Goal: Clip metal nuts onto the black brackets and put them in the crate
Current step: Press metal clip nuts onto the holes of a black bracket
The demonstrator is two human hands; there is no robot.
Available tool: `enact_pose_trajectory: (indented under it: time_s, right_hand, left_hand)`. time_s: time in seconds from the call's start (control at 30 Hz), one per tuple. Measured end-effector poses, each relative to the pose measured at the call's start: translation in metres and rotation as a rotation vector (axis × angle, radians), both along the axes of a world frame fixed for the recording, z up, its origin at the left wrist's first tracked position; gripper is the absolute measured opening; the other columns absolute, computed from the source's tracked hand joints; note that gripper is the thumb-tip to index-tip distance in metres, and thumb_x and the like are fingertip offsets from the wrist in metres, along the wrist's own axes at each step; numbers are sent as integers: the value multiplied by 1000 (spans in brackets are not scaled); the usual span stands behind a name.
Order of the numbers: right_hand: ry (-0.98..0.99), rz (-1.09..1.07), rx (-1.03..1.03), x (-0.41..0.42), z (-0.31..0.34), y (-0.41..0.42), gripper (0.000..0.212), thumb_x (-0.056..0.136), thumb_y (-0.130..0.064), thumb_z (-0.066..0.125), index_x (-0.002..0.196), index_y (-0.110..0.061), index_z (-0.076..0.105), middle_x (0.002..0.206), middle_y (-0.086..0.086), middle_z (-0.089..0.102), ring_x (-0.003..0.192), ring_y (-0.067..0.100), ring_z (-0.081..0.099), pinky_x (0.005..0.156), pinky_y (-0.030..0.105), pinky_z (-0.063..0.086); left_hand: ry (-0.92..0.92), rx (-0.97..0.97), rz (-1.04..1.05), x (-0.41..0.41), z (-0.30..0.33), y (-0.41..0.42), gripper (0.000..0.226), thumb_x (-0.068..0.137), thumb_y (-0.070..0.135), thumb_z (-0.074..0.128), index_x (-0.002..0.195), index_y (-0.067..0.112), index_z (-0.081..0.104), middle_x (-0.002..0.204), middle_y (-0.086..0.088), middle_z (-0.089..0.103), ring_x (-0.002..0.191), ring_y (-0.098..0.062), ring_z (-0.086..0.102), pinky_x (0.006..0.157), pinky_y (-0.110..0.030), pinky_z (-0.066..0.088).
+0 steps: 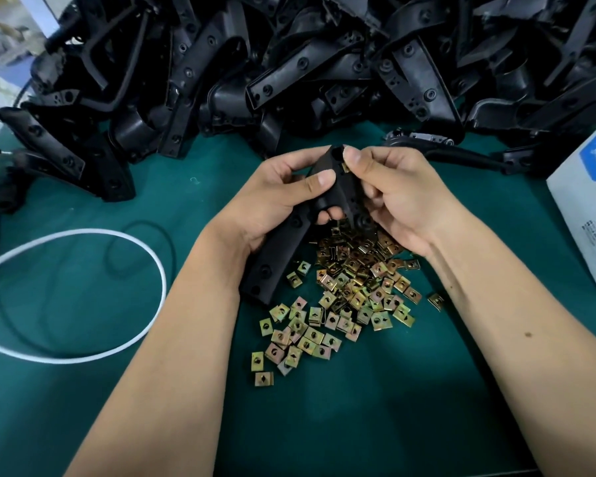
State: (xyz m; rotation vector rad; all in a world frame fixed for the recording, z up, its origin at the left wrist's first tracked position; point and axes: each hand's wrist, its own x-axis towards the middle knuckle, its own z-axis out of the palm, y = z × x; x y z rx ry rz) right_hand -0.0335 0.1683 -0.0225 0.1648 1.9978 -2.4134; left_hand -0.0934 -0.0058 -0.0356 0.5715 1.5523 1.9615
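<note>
Bracket [283, 249], black and long, was held up over the middle of the green table [375, 390], its lower end pointing toward the person. Left hand [283, 194] gripped it around the middle, thumb laid across the upper face and fingers curled underneath. Right hand [396, 197] came in from the other side, thumb and forefinger pinched together on a metal nut [345, 167] pressed against the bracket's top end; the remaining fingers curled behind the part. Only a sliver of that nut showed, so how far it sat on the edge could not be told.

Loose nuts [344, 297], brass-coloured and square, lay scattered in a heap directly beneath the hands, thinning out toward the person. Pile of black brackets [289, 63] filled the far side of the table from edge to edge, just beyond the hands. White cord [159, 270] looped on the left with a thin black cable [167, 235] beside it. White box [585, 208] with a blue label sat at the right edge. Crate not visible.
</note>
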Motion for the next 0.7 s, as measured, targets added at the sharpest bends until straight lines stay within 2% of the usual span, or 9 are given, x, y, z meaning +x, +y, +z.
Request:
enact_pose_trajectory:
  time_s: [0.07,0.13,0.23,0.33,0.4,0.47,0.53,0.6,0.7]
  right_hand:
    - [-4,-10,40,0,0,2,42,101,-26,64,61,-16,53,50,-5,41,42,8,35,55,27,36]
    - [-7,-40,89,0,-3,3,43,99,-27,67,59,-18,55,50,-5,41,42,7,32,49,21,35]
    - [79,-152,241,-1,-7,2,38,98,-27,70,66,-9,61,53,-3,43,45,7,34,51,22,35]
    - [177,-180,363,-2,-9,1,43,101,-28,65,67,-2,64,57,-1,49,53,7,42,56,20,37]
    - [172,-131,399,-1,-9,-1,38,103,-30,62,83,0,72,65,-4,57,60,4,49,62,20,39]
    - [153,-77,410,1,-8,-12,25,103,-30,61,104,-11,78,77,-17,66,69,-6,56,67,15,42]
    - [208,-109,510,2,-10,-24,23,101,-28,64,117,-14,74,93,-15,70,77,0,62,71,20,49]
    - [328,-159,706,4,-10,-32,18,96,-25,70,110,-12,70,97,-4,68,80,15,61,75,28,52]
    - [424,-4,992,8,-7,-33,17,90,-31,77,89,-16,70,87,-4,63,76,10,56,72,29,47]
  left_hand:
    - [11,-10,22,0,0,2,47,87,15,69,133,9,62,85,-12,74,64,-20,71,59,-22,59]
    - [18,-30,45,0,-2,4,44,90,12,69,133,8,63,86,-13,74,64,-20,71,58,-22,58]
    - [40,-40,77,0,-3,5,31,98,5,64,129,7,64,85,-13,74,64,-20,71,58,-22,58]
    - [56,-35,126,-1,-2,0,32,98,4,63,130,4,63,86,-11,75,65,-20,71,58,-22,58]
    - [87,-38,174,-4,-2,-6,32,99,2,62,130,0,61,84,-10,74,64,-20,70,57,-22,56]
    - [69,-37,261,-9,-1,-13,30,100,1,60,129,-4,60,83,-12,72,62,-20,69,55,-21,54]
    - [-16,-10,336,-13,0,-21,24,101,4,61,123,-3,61,86,-15,70,64,-20,68,55,-20,54]
    - [-75,13,354,-17,1,-29,15,102,8,60,114,1,61,85,-14,70,64,-18,68,57,-20,55]
    - [-121,49,414,-21,0,-35,9,104,12,58,105,4,61,87,-11,71,69,-17,70,61,-19,56]
